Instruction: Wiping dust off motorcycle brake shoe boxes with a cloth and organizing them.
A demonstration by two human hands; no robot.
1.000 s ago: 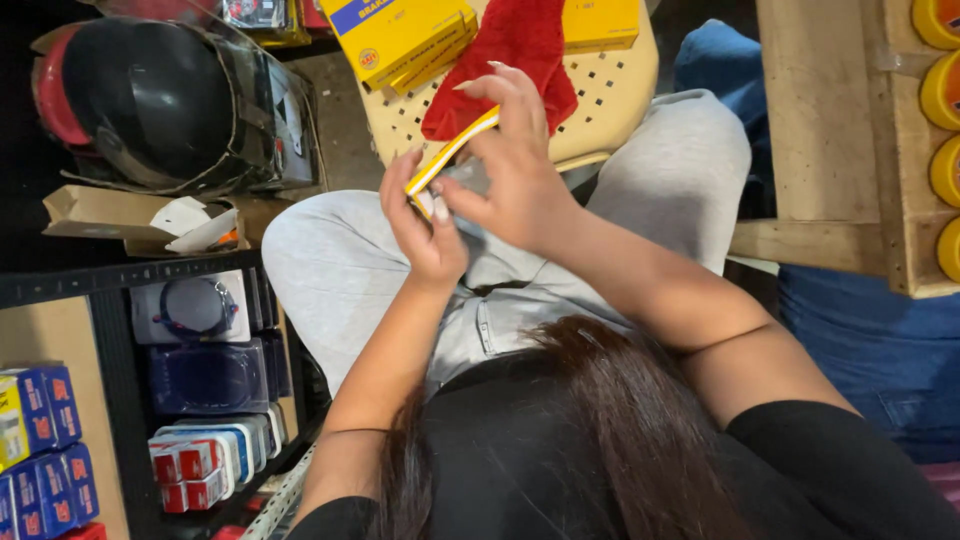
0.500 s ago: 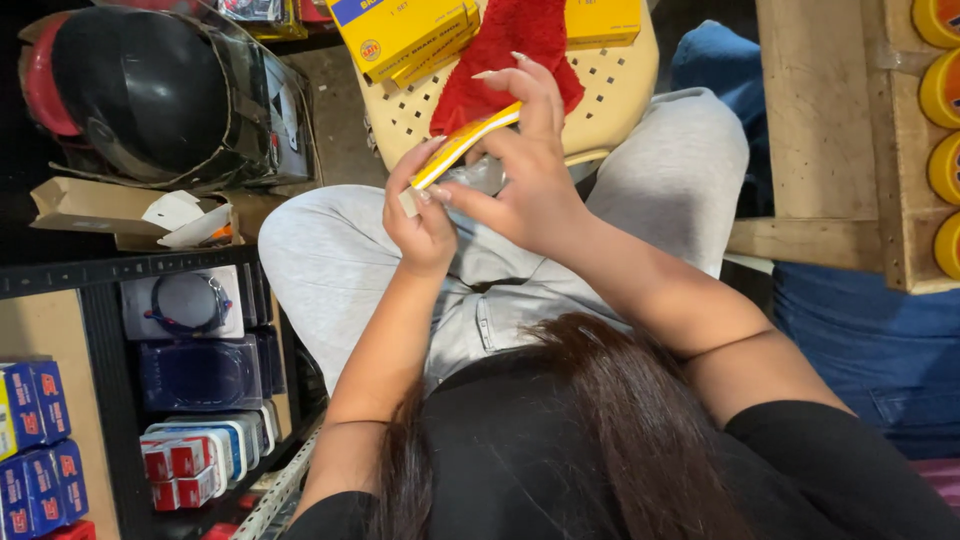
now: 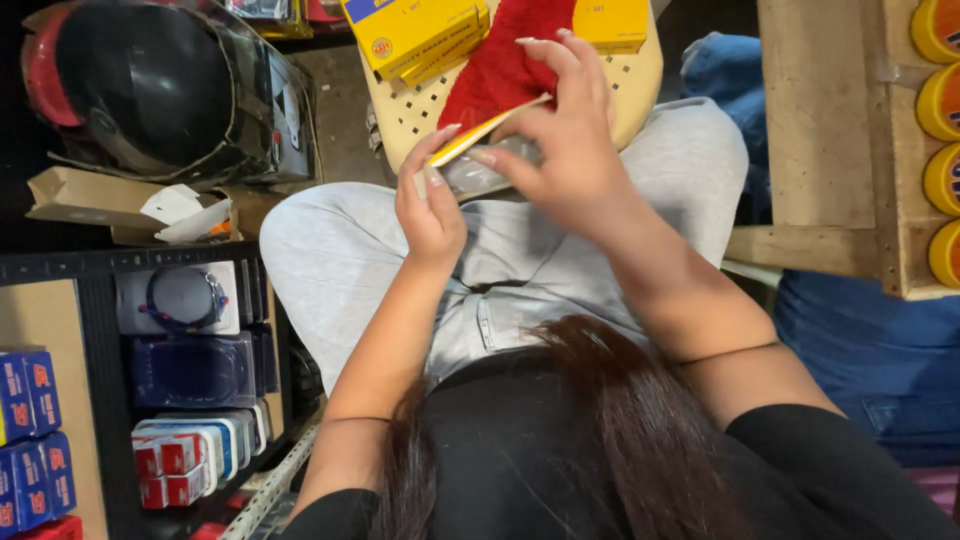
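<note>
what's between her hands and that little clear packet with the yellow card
Nothing visible. The left hand and right hand both grip the packet directly, above the lap, in front of the stool.

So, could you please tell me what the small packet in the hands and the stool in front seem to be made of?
The packet looks like clear glossy plastic film, glinting and see-through, with a yellow card header. The stool looks like matt cream moulded plastic, given its regular punched holes.

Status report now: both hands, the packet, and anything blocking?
Left hand and right hand both grip clear packet with yellow card. Held above lap. Nothing blocking.
</note>
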